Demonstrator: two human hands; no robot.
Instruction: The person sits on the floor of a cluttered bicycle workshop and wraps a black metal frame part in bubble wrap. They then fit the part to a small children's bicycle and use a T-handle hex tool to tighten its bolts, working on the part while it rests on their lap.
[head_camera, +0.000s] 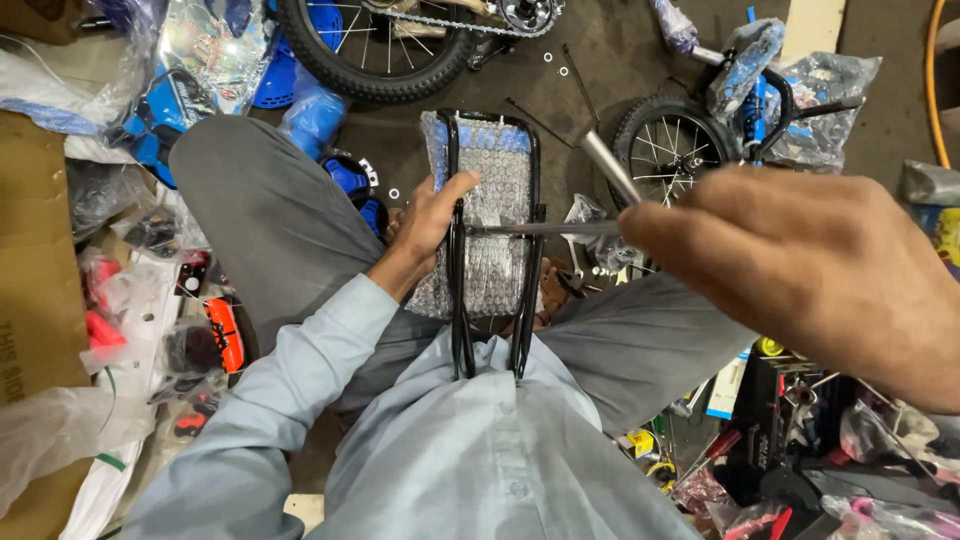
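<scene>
You are sitting on the concrete floor (620, 60) with your knees spread, grey trousers and a pale blue shirt filling the lower middle of the view. At the far edge, a small bicycle's rear wheel (375, 50) with its chain (450, 20) lies above your left knee; a second small spoked wheel (668, 145) stands to the right, beside blue bicycle parts in clear plastic wrap (800, 85). A flattened cardboard box (35, 260) lines the left edge, with crumpled plastic bags and red and blue parts heaped next to it.

Between your knees stands a black metal rear carrier rack (490, 215), upright, its two legs reaching down to your shirt. Bubble wrap (495, 180) still covers its upper platform.

Your right hand (800, 265) is very close to the camera and blurred. It is closed around the handle end of a long grey metal tool (545, 228), whose shaft runs level across to the rack's right rail; a second shaft angles up and to the left from the same grip, so it looks like a T- or Y-shaped wrench, though the blur hides its exact kind.

Your left hand (430, 215) grips the rack's left rail, thumb laid across the bubble wrap and fingers curled behind the rail.

A black zip tie (535, 122) and a few small washers (560, 68) lie loose on the floor beyond the rack. Tool packaging and red-handled tools (770, 400) crowd the floor by your right thigh.
</scene>
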